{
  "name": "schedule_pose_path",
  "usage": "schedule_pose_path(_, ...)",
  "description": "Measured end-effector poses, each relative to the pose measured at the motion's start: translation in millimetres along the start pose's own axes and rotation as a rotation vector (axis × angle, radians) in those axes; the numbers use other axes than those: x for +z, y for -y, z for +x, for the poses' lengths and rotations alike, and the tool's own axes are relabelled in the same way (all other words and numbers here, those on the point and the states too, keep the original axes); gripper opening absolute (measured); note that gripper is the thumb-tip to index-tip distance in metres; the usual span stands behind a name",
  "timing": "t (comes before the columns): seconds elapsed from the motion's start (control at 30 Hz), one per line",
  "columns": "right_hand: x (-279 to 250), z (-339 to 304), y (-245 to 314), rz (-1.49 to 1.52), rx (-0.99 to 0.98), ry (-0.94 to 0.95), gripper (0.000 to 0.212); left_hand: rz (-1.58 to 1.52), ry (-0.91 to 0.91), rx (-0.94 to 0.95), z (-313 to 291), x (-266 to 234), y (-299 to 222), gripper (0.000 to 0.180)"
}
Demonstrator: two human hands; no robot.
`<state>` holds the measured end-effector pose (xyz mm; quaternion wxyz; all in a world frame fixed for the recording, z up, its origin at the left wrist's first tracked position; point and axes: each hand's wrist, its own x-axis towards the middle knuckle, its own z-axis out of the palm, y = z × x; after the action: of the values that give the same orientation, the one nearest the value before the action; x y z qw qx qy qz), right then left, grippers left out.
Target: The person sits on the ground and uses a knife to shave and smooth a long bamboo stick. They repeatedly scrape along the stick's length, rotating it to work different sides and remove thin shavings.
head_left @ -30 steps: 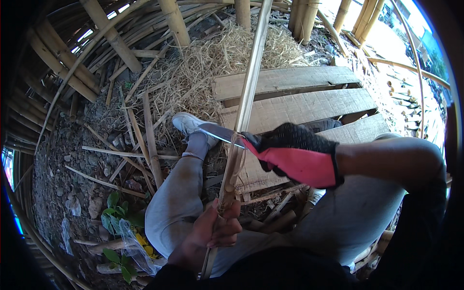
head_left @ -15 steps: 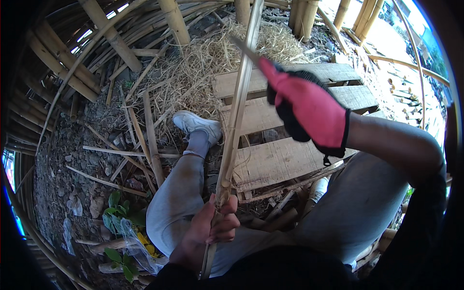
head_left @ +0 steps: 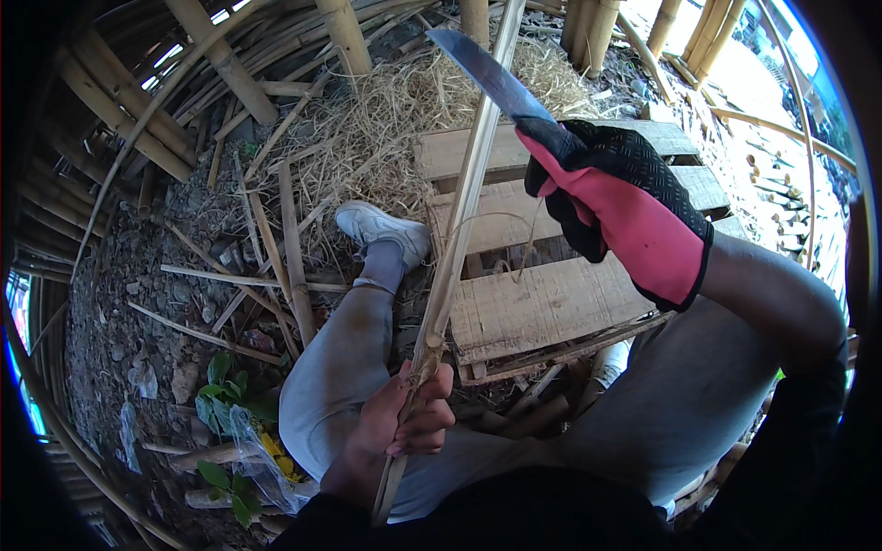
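Note:
My bare left hand [head_left: 415, 418] is wrapped round the lower part of a long split bamboo strip [head_left: 457, 230], close to a node. The strip slants up and away from my lap, over the edge of a wooden slat pallet [head_left: 542, 308]. In a pink and black work glove, my right hand [head_left: 625, 207] grips a knife whose handle the fingers hide. The broad blade of this knife [head_left: 501, 84] points up and left, crossing the strip near its far end; whether it touches the bamboo I cannot tell. A thin curled shaving [head_left: 528, 241] arcs beside the strip above the pallet.
Beyond the pallet lies a heap of pale shavings [head_left: 377, 119]. Bamboo posts [head_left: 344, 37] stand behind it. Loose bamboo slats [head_left: 294, 248] litter the stony ground at left, by my white shoe [head_left: 381, 230]. Clear plastic [head_left: 262, 455] and a leafy plant [head_left: 220, 395] lie lower left.
The blade has turned its flat side into view. My gloved hand has shifted slightly right and lower, and a curled shaving now shows beside the strip. My left hand keeps its hold.

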<state>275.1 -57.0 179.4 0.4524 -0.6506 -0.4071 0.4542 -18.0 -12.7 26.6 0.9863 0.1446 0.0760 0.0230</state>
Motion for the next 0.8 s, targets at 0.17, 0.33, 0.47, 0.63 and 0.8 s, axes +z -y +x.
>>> schedule_pose_path(0.17,18.4,-3.7,-5.3,-0.699,-0.024,0.247,0.027,-0.022,-0.014,-0.113,3.5,-1.9,8.1,0.049)
schedule_pose_path(0.33,9.5,7.1,-18.9,-0.152,0.084,0.020,0.017,-0.081,0.040,-0.086,7.1,-7.6,4.1,0.048)
schedule_pose_path(0.47,9.5,15.7,-18.3,-0.574,-0.224,0.189,0.014,-0.080,0.008,-0.065,2.5,-5.6,3.7,0.048)
schedule_pose_path(0.63,19.1,4.7,-26.9,-0.634,-0.258,0.271,0.038,-0.011,0.061,-0.096,9.5,-0.3,1.8,0.049)
schedule_pose_path(0.8,27.2,-0.1,-23.5,-0.211,0.155,0.225,0.022,-0.117,-0.064,-0.094,7.2,3.6,5.2,0.049)
